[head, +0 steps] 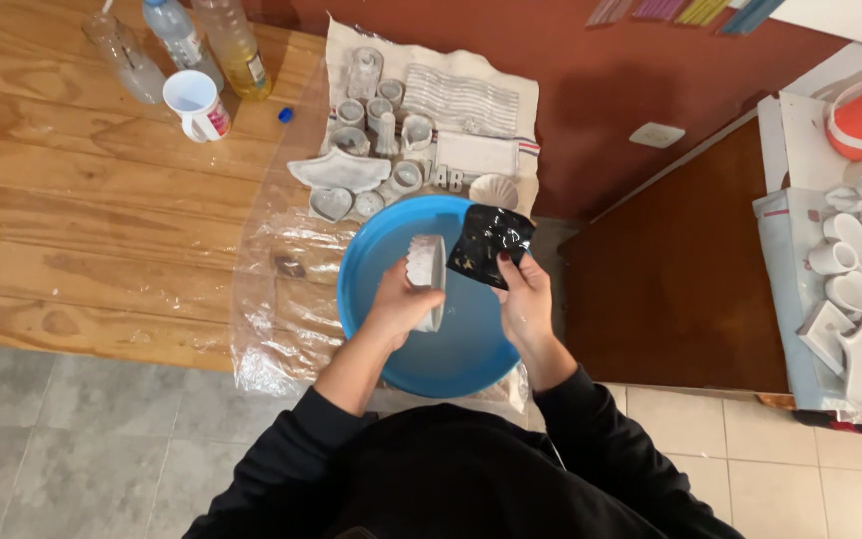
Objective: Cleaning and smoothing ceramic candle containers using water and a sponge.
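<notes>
Head view: white scalloped shell-shaped cast piece, chalky and ridged, gripped upright in left hand over the blue round basin. Right hand pinches a shiny crumpled black sheet just beside the piece's upper right, not clearly touching it. Both hands closed on their items, above the basin.

both forearms in black sleeves reach forward and converge in front of the body. the left hand is curled shut, fingers wrapped round what it grips, thumb on top. just beside it, the right hand is raised a little higher, fingertips pinched closed, wrist bent slightly inward
</notes>
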